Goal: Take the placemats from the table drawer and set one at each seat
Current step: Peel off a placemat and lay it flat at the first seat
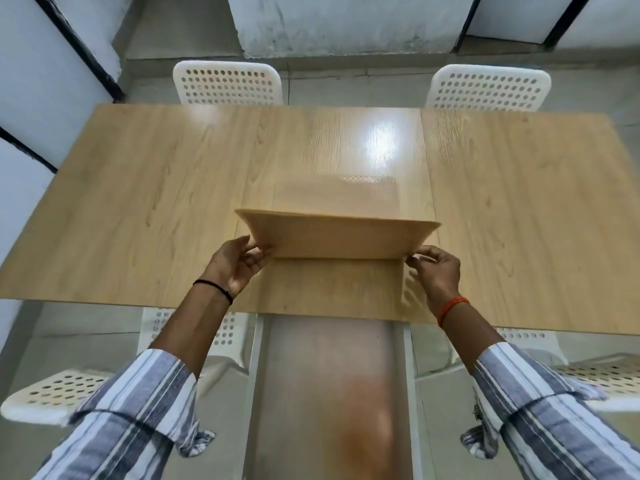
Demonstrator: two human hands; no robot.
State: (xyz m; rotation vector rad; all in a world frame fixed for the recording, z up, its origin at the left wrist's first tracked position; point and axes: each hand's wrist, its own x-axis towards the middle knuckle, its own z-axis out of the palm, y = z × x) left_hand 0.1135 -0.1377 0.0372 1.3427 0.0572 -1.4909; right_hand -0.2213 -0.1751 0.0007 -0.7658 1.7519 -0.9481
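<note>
Far-left chair (227,83): I see a white perforated seat back standing behind the counter's far edge, toward its left corner.
Near-left chair (52,393): white and perforated, below the counter's near edge on the left side.
Counter (138,202): a wood-grain top with a bright glare patch right of centre; its surface is otherwise bare apart from the raised piece.
Left hand (235,263): I see its grip closed on the left near corner of the flap, thumb on top, fingers beneath; a black band circles the wrist.
Flap (337,237): a thin wood-coloured panel in the middle of the counter near the near edge, tilted up with its far edge highest; I cannot tell whether it is a lid or a stack of mats.
Drawer (332,393): a long blurred tray reaching out below the near edge at centre; I cannot make out its contents.
Right hand (436,271): its grip is pinched shut on the flap's right near corner; an orange band sits on the wrist.
Far-right chair (486,88): white, behind the far edge toward the right corner.
Near-right chair (602,379): white, below the near edge at right.
</note>
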